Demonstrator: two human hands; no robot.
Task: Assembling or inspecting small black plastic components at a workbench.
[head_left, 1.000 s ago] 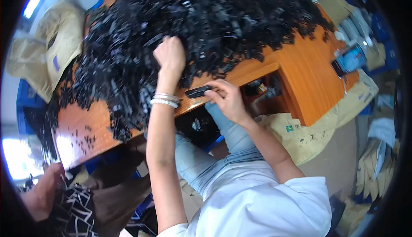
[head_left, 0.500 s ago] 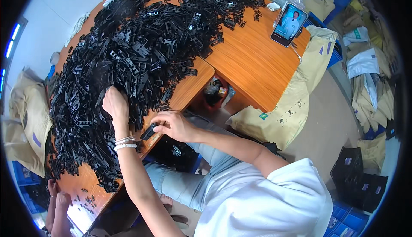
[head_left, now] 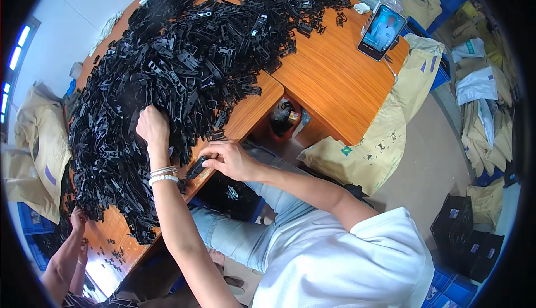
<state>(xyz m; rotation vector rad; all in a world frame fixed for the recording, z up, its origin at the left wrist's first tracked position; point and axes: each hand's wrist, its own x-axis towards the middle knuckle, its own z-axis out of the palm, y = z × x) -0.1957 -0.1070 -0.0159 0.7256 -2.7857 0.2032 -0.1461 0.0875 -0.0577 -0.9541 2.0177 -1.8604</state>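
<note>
A large heap of black plastic clip-like parts (head_left: 173,68) covers much of the wooden table (head_left: 324,79). My left hand (head_left: 153,128) reaches over the near side of the heap with its fingers curled closed. Whatever its fingertips hold, if anything, is hidden against the black parts. By the table's near edge, my right hand (head_left: 228,160) pinches a black plastic clip (head_left: 196,167) between thumb and fingers. The clip's finer shape is too dark to make out.
A phone (head_left: 382,33) leans on a clear bottle (head_left: 393,1) at the table's right. Another person's hand (head_left: 78,219) is at the heap's lower left, near some small loose parts (head_left: 116,255). Tan sacks (head_left: 42,135) stand at left; a bin (head_left: 283,119) sits below the table gap.
The other person's hands have shifted, one reaching up to the heap's edge. My left hand stays at the heap and my right keeps its clip, both nearly still. The view has shifted slightly.
</note>
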